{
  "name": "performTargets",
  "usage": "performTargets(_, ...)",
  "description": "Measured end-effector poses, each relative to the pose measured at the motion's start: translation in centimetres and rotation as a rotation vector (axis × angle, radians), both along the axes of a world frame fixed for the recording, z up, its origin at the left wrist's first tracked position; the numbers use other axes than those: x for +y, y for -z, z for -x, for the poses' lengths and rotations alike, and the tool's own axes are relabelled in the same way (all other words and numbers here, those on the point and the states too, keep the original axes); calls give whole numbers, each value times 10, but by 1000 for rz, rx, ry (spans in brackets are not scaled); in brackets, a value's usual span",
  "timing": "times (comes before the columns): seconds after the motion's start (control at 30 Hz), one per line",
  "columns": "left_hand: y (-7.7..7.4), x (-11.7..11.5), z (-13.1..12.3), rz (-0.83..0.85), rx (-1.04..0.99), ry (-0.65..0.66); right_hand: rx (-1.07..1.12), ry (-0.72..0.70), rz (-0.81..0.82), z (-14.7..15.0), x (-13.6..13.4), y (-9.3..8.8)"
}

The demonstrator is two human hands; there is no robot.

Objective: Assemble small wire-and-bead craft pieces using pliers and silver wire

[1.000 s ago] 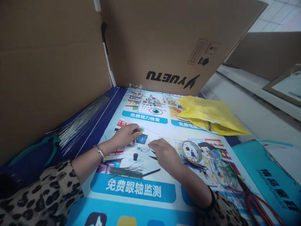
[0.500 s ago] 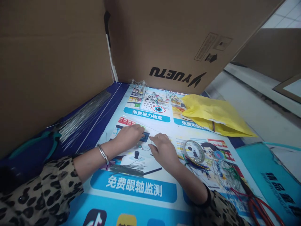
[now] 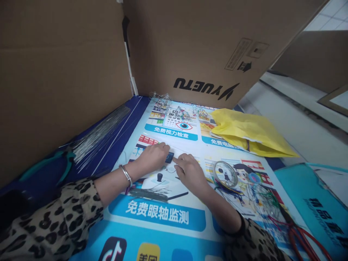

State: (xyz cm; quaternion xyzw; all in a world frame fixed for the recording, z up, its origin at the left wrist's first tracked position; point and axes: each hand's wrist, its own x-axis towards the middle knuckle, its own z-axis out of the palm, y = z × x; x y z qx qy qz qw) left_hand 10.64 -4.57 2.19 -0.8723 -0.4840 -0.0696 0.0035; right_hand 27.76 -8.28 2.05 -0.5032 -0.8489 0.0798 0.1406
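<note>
My left hand, a silver bangle on its wrist, is closed in a pinch above the printed sheet. Facing it a short gap away, my right hand has its thumb and forefinger pinched together. A thin wire curves between the fingers of both hands, with a tiny bead-like spot near the left fingers; the fingertips hide much of it. Just below the hands lies a bundle of short dark wires. To the right of my right hand is a clear round roll beside coloured strands.
Long silver wires and teal-handled pliers lie at left. Cardboard walls stand behind. A yellow bag, wire tangles, a red-handled tool and a teal pouch are at right.
My left hand has shifted slightly right, and the fingers of both hands are now closer together. The whole view has moved a little; the surrounding things stay in place.
</note>
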Motion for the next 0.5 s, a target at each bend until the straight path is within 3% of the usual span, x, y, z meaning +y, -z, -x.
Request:
performTargets(0.17, 3, 6, 1, 33, -93, -39, 54, 17, -12, -1, 0, 5)
performTargets(0.37, 0, 20, 20, 234, -348, 20, 202, 76, -28, -3, -1, 13)
performTargets(0.5, -5, 23, 31, 357, -392, 14, 223, 82, -30, -4, -2, 13)
